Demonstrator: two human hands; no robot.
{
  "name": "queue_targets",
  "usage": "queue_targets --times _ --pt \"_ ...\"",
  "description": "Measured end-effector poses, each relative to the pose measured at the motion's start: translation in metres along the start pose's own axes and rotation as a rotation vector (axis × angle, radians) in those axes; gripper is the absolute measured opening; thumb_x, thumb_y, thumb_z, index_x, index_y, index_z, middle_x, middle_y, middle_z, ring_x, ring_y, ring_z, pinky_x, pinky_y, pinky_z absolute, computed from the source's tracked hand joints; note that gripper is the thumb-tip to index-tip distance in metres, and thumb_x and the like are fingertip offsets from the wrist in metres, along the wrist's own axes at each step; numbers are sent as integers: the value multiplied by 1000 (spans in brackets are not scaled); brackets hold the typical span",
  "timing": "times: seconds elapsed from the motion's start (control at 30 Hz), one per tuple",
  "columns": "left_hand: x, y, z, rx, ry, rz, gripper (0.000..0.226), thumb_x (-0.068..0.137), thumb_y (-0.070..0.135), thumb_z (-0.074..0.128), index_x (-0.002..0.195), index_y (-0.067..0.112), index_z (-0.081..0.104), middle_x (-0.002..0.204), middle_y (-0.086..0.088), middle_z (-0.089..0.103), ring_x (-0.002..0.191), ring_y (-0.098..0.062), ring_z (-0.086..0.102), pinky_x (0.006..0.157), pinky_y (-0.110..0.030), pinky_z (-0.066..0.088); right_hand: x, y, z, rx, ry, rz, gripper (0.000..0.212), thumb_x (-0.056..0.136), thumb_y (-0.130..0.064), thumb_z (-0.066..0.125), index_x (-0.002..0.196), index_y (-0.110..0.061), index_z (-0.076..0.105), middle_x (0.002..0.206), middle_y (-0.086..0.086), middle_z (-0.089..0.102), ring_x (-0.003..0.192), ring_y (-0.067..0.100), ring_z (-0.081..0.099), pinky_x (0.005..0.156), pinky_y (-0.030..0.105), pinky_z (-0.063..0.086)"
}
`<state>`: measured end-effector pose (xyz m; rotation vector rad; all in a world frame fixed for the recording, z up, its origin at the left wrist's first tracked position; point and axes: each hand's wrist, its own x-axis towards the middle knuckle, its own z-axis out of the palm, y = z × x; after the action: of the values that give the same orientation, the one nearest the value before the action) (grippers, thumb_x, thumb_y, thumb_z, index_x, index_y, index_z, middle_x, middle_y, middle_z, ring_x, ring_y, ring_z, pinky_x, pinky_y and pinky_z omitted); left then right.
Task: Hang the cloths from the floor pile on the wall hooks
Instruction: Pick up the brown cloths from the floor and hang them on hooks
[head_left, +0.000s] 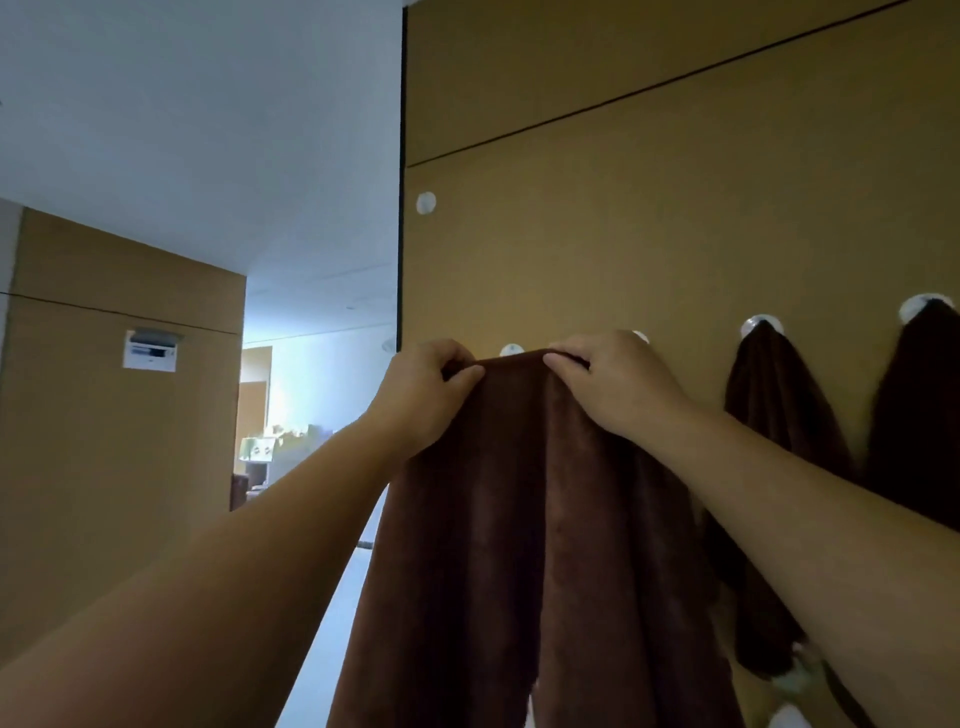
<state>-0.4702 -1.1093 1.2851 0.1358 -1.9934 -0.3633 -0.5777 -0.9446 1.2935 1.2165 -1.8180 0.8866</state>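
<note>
Holding brown cloth (524, 519) taut by its top edge: left hand (423, 395) and right hand (613, 384) each pinch it | edge just below white hook (511, 349) between hands, likely for draping over | two cloths (779, 405) already hang right of right hand.
</note>
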Motion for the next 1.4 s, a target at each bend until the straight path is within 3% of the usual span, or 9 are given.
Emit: queue_targets --times 0.1,0.2,0.37,0.47,0.6,0.73,0.97,1.2,1.4 --pt "36 -52 32 -78 12 36 11 90 28 60 85 22 66 82 6 64 76 -5 58 63 -15 42 28 20 41 -39 27 -10 25 95 -29 52 105 -18 72 105 -4 72 101 13 62 77 9 30" --pt "71 -102 66 -167 -29 53 10 91 29 58 87 24 66 82 9 63 78 -2 57 61 -10 37 54 44 88 -71 46 39 24 94 -31 52 100 -19 73 95 -2 73 92 16 63 87 32 45" --pt "132 -160 108 -255 -97 108 8 93 24 56 92 20 62 77 12 58 75 28 42 62 4 34 100 80 146 -96 93 122 21 93 -28 53 102 -25 73 95 -8 72 92 10 63 88 33 49" --pt "170 -181 135 -344 -48 115 7 90 24 60 83 24 58 75 9 59 74 -2 55 60 -11 38 126 98 169 -119 149 142 21 93 -27 54 104 -27 71 96 -9 72 93 9 64 88 32 49" --pt "216 -197 165 -315 5 126 10 89 26 61 87 18 56 75 8 54 68 -4 50 57 -16 34 165 122 190 -206 253 157 20 92 -26 56 107 -23 69 97 -7 70 92 13 63 84 32 50" --pt "261 -204 184 -344 49 135 9 89 20 61 85 13 57 81 3 54 75 -12 50 56 -20 29 200 145 204 -312 300 138 8 91 -25 56 96 -19 58 74 -7 59 70 15 57 62 28 44" --pt "280 -222 226 -367 30 85 8 88 17 62 82 12 61 88 -4 62 77 -15 54 66 -22 37 215 182 227 -434 237 174 10 92 -28 55 95 -20 56 84 1 65 77 21 58 66 32 46" --pt "270 -234 230 -353 33 119 9 88 18 62 80 14 61 73 8 54 64 -3 48 51 -8 31 199 191 245 -399 254 186 12 92 -31 53 95 -20 56 82 0 65 76 21 59 66 32 45" --pt "247 -241 234 -418 -47 98 10 90 16 59 82 13 64 74 7 59 66 -3 53 56 -15 39 181 188 255 -310 192 194 12 94 -25 51 94 -16 59 80 0 63 76 20 58 69 35 49"
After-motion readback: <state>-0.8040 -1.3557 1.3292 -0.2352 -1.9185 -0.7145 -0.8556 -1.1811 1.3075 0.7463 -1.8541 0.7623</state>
